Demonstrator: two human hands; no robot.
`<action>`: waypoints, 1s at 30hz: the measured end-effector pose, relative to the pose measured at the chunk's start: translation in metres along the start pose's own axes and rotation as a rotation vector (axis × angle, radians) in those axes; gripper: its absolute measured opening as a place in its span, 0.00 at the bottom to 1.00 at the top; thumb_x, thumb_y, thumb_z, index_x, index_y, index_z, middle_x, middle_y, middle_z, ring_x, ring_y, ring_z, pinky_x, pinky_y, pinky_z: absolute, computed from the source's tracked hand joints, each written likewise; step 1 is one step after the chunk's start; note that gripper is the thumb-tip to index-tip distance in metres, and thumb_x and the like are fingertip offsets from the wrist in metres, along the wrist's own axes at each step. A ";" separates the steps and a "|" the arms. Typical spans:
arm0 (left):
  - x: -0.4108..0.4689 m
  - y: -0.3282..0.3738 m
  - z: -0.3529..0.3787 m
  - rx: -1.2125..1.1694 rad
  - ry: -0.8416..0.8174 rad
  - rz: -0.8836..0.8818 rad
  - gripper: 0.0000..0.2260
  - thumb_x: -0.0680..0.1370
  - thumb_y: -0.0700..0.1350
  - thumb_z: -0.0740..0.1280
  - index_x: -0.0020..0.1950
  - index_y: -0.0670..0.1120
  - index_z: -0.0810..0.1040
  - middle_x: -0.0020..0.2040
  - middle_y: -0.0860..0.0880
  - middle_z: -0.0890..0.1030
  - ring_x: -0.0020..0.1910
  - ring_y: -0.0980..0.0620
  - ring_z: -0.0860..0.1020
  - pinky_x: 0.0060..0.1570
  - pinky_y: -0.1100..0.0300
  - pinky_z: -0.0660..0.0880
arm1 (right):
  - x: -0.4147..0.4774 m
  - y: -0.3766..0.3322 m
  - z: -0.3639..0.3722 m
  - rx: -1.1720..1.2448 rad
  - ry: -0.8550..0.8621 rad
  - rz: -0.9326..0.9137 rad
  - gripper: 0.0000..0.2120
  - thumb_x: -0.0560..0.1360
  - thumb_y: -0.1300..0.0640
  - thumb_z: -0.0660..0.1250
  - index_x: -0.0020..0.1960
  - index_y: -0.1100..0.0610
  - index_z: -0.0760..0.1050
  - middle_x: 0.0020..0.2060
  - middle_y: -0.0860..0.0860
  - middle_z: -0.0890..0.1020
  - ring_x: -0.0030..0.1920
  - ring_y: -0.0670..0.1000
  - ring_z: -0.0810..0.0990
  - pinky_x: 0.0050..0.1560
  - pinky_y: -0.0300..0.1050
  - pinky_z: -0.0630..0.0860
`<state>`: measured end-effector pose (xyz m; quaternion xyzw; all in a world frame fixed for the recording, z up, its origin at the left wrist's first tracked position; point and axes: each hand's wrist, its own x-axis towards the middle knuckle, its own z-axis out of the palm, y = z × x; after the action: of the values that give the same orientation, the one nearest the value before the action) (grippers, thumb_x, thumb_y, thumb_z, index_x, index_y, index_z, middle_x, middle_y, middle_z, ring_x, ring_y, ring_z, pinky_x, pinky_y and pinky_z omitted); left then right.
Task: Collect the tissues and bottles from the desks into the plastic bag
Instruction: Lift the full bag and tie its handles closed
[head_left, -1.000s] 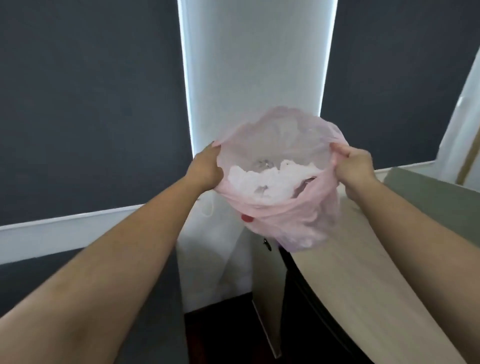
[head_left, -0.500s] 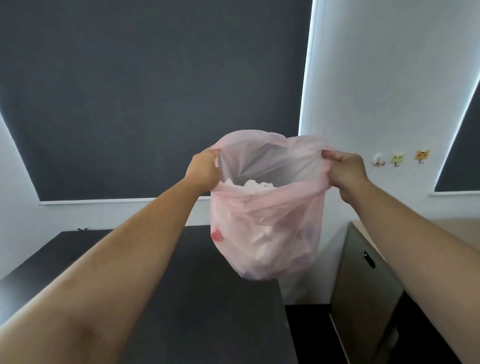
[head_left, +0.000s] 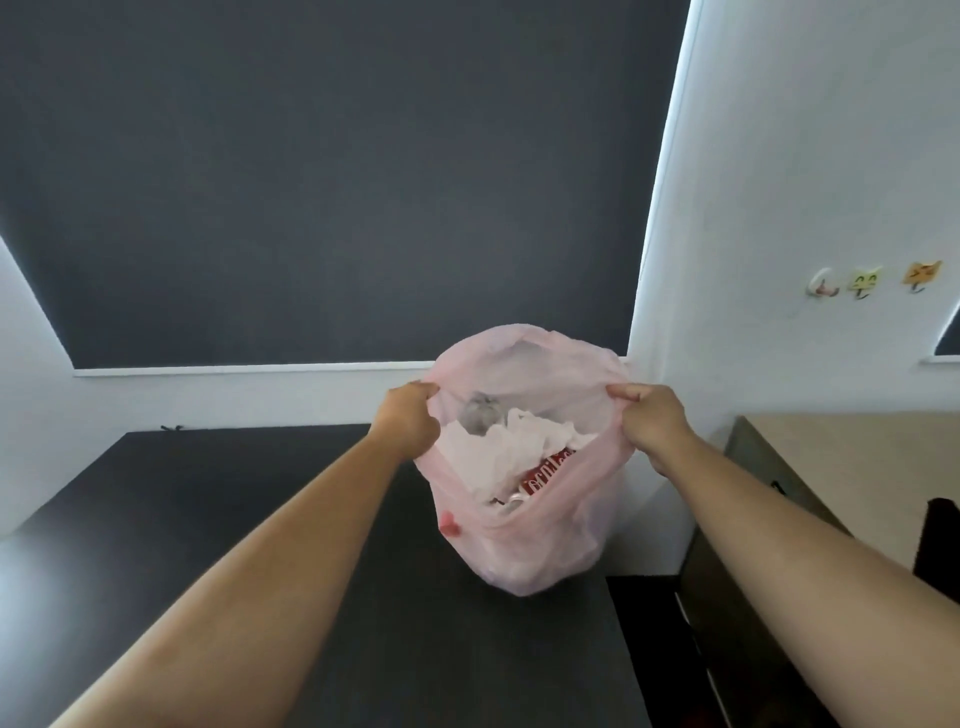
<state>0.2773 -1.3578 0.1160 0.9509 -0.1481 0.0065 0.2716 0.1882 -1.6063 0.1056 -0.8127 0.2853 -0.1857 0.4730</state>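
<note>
A thin pink plastic bag (head_left: 540, 545) stands on the black desk (head_left: 218, 519) near its right edge. My left hand (head_left: 408, 421) grips the left side of the bag's rim and my right hand (head_left: 649, 418) grips the right side, holding the mouth wide. Inside lie crumpled white tissues (head_left: 498, 447), a clear bottle (head_left: 480, 415) toward the back and a red-labelled bottle (head_left: 545, 475) at the front right. A small red cap (head_left: 449, 524) shows through the bag's left wall.
A light wooden desk (head_left: 852, 457) with a dark side panel stands to the right, across a narrow gap. A dark roller blind (head_left: 332, 182) covers the window behind. Small animal hooks (head_left: 865, 283) hang on the white wall at right.
My view swung left from the wooden desk to the black desk. The bag, held by both hands throughout, came down and now rests on the black desk with its mouth open.
</note>
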 end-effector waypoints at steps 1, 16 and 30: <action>-0.002 -0.006 0.006 -0.002 -0.008 -0.021 0.25 0.75 0.33 0.59 0.72 0.45 0.68 0.69 0.45 0.72 0.65 0.43 0.73 0.61 0.56 0.71 | 0.001 0.005 0.005 -0.030 -0.030 -0.002 0.27 0.73 0.74 0.50 0.65 0.59 0.76 0.67 0.55 0.74 0.66 0.57 0.73 0.69 0.46 0.69; -0.017 -0.050 0.008 -0.535 -0.223 -0.749 0.05 0.71 0.33 0.64 0.37 0.39 0.70 0.30 0.45 0.67 0.26 0.50 0.66 0.27 0.61 0.63 | 0.012 0.008 -0.005 -0.043 -0.394 0.502 0.07 0.71 0.60 0.70 0.47 0.60 0.75 0.35 0.54 0.70 0.32 0.49 0.67 0.31 0.39 0.67; 0.014 -0.033 -0.071 -0.357 0.031 -0.548 0.12 0.75 0.29 0.61 0.34 0.41 0.71 0.31 0.43 0.71 0.22 0.50 0.73 0.17 0.69 0.67 | 0.056 -0.024 -0.059 0.301 -0.113 0.355 0.12 0.73 0.75 0.59 0.36 0.61 0.68 0.31 0.54 0.67 0.18 0.46 0.66 0.17 0.35 0.72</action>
<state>0.3045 -1.2979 0.1603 0.8926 0.1188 -0.0782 0.4278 0.2044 -1.6716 0.1570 -0.6792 0.3660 -0.0945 0.6291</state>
